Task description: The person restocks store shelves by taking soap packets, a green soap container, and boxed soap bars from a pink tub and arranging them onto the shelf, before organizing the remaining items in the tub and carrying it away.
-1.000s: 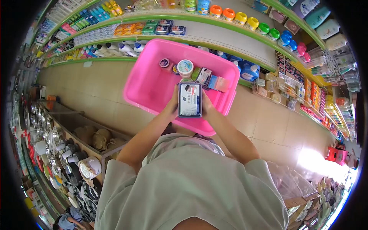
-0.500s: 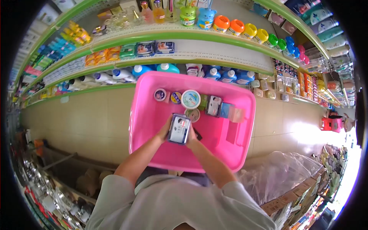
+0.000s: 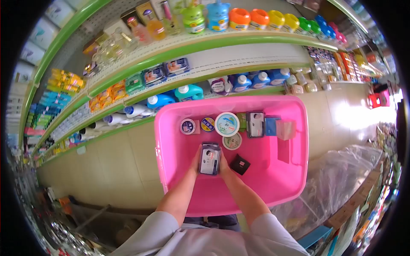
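Both of my hands hold a stack of small boxes [image 3: 209, 160] with white labels and dark blue edges, low inside a large pink tub [image 3: 231, 209]. My left hand [image 3: 196, 162] is closed against the stack's left side, and my right hand [image 3: 224, 164] against its right side. Just right of my right hand lies a small black box [image 3: 240, 164]. Beyond the stack are a round white-lidded tub [image 3: 226, 124], a paler round tub [image 3: 232, 141], two small round containers, one of them purple-rimmed [image 3: 187, 126], and a similar white-labelled box [image 3: 256, 124].
A shelf unit with green edges [image 3: 239, 40] runs along the far side, holding bottles, orange tubs [image 3: 239, 18] and soap packs. Detergent bottles [image 3: 189, 92] stand on the lowest shelf. Clear plastic sheeting [image 3: 329, 183] covers goods at the right. Tiled floor [image 3: 115, 162] shows at the left.
My hands have lowered the stack deeper into the pink tub. The black box, mostly hidden before, now shows fully. The whole view has tilted and shifted.
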Tool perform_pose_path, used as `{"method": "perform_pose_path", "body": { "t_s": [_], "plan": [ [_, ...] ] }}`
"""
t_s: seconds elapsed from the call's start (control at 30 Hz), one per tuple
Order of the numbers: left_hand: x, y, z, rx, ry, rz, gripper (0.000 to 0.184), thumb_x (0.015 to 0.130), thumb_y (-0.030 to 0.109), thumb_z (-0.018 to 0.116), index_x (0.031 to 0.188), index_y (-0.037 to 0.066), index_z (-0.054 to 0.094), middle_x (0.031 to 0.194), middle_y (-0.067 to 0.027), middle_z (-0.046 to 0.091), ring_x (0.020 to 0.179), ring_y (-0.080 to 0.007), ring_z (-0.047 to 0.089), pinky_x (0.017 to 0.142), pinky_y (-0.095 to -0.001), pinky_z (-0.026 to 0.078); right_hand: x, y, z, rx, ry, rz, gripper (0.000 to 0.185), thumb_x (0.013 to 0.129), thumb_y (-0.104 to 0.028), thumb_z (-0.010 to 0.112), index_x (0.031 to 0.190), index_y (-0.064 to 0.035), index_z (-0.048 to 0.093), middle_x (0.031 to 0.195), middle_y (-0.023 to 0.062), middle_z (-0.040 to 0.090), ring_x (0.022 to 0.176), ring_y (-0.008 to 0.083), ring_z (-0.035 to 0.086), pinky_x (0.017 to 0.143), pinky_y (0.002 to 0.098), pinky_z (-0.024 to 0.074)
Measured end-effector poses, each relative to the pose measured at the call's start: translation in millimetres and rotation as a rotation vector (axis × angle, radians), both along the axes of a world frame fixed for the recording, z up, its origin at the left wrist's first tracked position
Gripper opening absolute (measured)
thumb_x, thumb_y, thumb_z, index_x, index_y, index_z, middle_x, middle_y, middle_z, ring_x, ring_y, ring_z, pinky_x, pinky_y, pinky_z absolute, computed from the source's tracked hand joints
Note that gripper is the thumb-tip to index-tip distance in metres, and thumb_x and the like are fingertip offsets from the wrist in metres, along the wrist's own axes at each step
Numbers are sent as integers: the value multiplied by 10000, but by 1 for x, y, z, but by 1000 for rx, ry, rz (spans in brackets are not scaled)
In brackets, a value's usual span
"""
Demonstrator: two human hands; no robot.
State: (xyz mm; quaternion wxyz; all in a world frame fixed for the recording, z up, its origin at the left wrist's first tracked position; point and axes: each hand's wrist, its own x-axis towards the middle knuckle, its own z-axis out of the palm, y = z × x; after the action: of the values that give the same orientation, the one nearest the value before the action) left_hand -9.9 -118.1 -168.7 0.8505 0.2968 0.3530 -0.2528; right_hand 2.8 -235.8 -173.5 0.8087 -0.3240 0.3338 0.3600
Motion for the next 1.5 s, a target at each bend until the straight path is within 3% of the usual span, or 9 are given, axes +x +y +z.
{"method": "perform_pose_path", "body": {
  "t_s": [0.23, 0.37, 0.5, 0.6, 0.63, 0.8, 0.97, 1.17, 1.5],
  "plan": [
    [4, 14, 4, 338, 322, 10, 488, 851, 479, 412, 1086, 69, 533, 1009, -78, 590, 853, -219, 588, 740, -353, 486, -12, 1, 21, -265, 29, -14, 657, 827, -606, 308, 1204, -90, 462, 1174, 69, 509, 1028, 221, 495, 889, 330, 362],
    [5, 23, 16, 267, 136, 130, 551, 823, 483, 460, 1162, 48, 464, 1083, -85, 554, 940, -227, 555, 789, -364, 455, -15, -6, 65, -535, 6, 206, 670, 833, -558, 357, 1273, -54, 347, 1196, 129, 478, 1068, 250, 465, 909, 328, 351],
    [-2, 13, 84, 996, 26, -271, 538, 828, 419, 487, 1190, 24, 442, 1220, -109, 464, 1095, -250, 454, 918, -345, 357, -37, -42, 62, -611, -452, 280, 679, 803, -254, 597, 1289, 51, 236, 1264, 170, 391, 1144, 230, 405, 913, 299, 362],
    [-40, 12, 193, 911, -277, -188, 504, 780, 286, 590, 1177, 15, 441, 1256, -151, 409, 1148, -271, 401, 933, -365, 343, -36, -108, 197, -872, -595, 328, 468, 788, -158, 608, 1200, -42, 418, 1137, 125, 502, 1029, 190, 490, 773, 281, 449],
    [-50, 20, 211, 1246, -502, -230, 530, 744, 224, 624, 1186, 16, 419, 1253, -178, 389, 1156, -294, 381, 935, -376, 342, -40, -130, 200, -1087, -835, 225, 448, 778, -104, 604, 1192, -79, 433, 1119, 108, 518, 968, 165, 514, 690, 255, 467],
    [-108, 46, 224, 1929, -507, -274, 752, 657, 156, 684, 1267, 37, 261, 1229, -258, 325, 1133, -396, 344, 927, -417, 344, -24, -232, 222, -1674, -910, 272, 588, 725, -76, 617, 1236, -17, 333, 1232, 182, 391, 1157, 321, 365, 962, 386, 324],
    [-145, 58, 154, 1634, -232, -220, 829, 624, 165, 690, 1283, 12, 211, 1231, -258, 334, 1121, -401, 369, 922, -423, 352, 5, -277, 202, -2011, -734, 552, 759, 718, -251, 634, 1298, 5, 218, 1283, 235, 317, 1157, 387, 344, 973, 422, 303],
    [-175, 47, 136, 1510, -65, -315, 637, 673, 166, 620, 1222, 39, 321, 988, -218, 555, 898, -337, 562, 782, -398, 449, 53, -298, 189, -1623, -601, 824, 739, 683, -278, 615, 1264, 18, 267, 1199, 235, 430, 1096, 352, 441, 911, 395, 376],
    [-187, 12, 80, 1356, 172, 461, 466, 677, 130, 584, 1096, -16, 442, 917, -177, 596, 832, -262, 592, 715, -335, 461, 96, -333, 160, -1461, -792, 1155, 634, 679, -274, 587, 1129, 77, 311, 977, 288, 543, 924, 404, 539, 816, 427, 434]
  ]
}}
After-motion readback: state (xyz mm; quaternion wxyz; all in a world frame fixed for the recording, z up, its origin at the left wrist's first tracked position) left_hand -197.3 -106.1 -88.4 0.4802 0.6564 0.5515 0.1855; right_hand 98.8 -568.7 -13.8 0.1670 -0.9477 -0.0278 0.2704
